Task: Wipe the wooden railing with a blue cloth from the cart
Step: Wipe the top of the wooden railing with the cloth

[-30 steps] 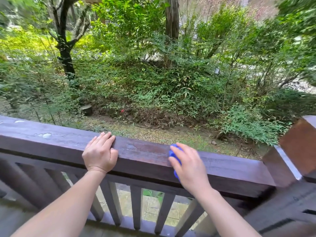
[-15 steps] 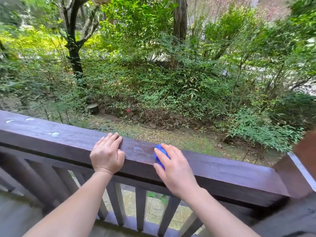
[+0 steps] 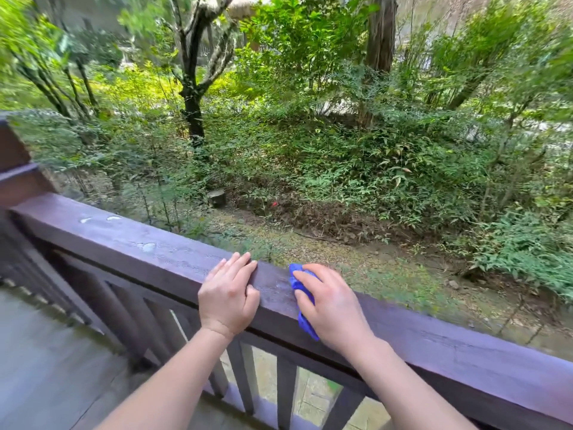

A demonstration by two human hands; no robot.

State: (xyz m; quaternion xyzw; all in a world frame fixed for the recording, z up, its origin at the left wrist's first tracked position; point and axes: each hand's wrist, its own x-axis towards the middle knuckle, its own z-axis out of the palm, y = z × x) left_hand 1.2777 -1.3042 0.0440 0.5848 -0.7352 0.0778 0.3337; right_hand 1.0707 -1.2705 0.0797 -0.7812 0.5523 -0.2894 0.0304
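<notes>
A dark brown wooden railing (image 3: 130,240) runs from the left edge down to the lower right. My left hand (image 3: 228,297) lies flat on its top rail, fingers together over the far edge, holding nothing. Just to its right, my right hand (image 3: 330,305) presses a crumpled blue cloth (image 3: 302,305) onto the top and near face of the rail. Most of the cloth is hidden under that hand. Pale spots (image 3: 147,246) mark the rail top further left.
Upright balusters (image 3: 285,392) stand below the rail. A wooden post (image 3: 14,169) rises at the far left. Grey deck boards (image 3: 46,361) lie at the lower left. Beyond the railing are bushes, trees and a small stump (image 3: 216,198).
My right hand has slid the blue cloth leftward along the rail, closing on my left hand. The view has swung left, so the right post is gone and a left post shows.
</notes>
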